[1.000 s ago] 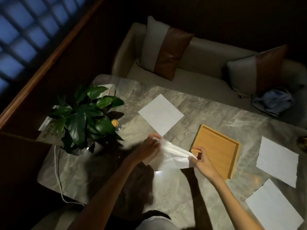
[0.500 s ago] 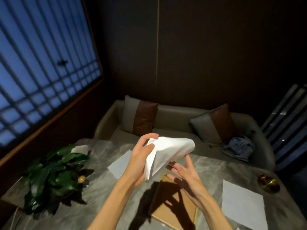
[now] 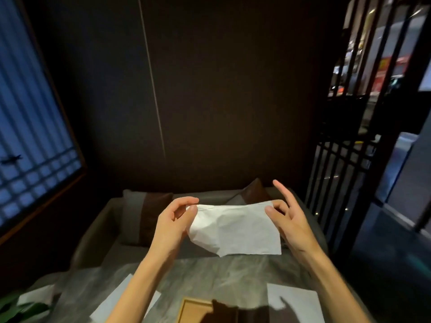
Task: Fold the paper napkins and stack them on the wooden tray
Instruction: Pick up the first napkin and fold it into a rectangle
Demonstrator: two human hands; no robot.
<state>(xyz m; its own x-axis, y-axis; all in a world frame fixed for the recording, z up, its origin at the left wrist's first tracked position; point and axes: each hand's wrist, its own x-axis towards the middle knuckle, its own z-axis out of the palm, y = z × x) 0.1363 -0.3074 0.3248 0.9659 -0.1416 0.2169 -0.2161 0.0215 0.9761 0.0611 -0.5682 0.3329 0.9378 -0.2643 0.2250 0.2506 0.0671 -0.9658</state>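
Observation:
I hold a white paper napkin [image 3: 235, 227] up in the air, spread between both hands above the table. My left hand [image 3: 173, 223] pinches its upper left corner. My right hand [image 3: 288, 217] pinches its upper right corner with thumb and forefinger, the other fingers spread. The napkin hangs creased, its lower edge free. The wooden tray [image 3: 194, 310] lies at the bottom edge, only its far rim showing, partly in shadow. Two flat napkins lie on the table, one to the tray's left [image 3: 116, 301] and one to its right [image 3: 295, 304].
The marble table [image 3: 210, 276] runs along the bottom. A grey sofa with a brown-and-grey cushion [image 3: 144, 217] stands behind it. Plant leaves [image 3: 21, 311] and a white card sit at the bottom left. A dark slatted screen [image 3: 345, 183] stands on the right.
The view tilted up from the table toward the wall. The napkin rose off the table and went from bunched in my left hand to stretched between both hands.

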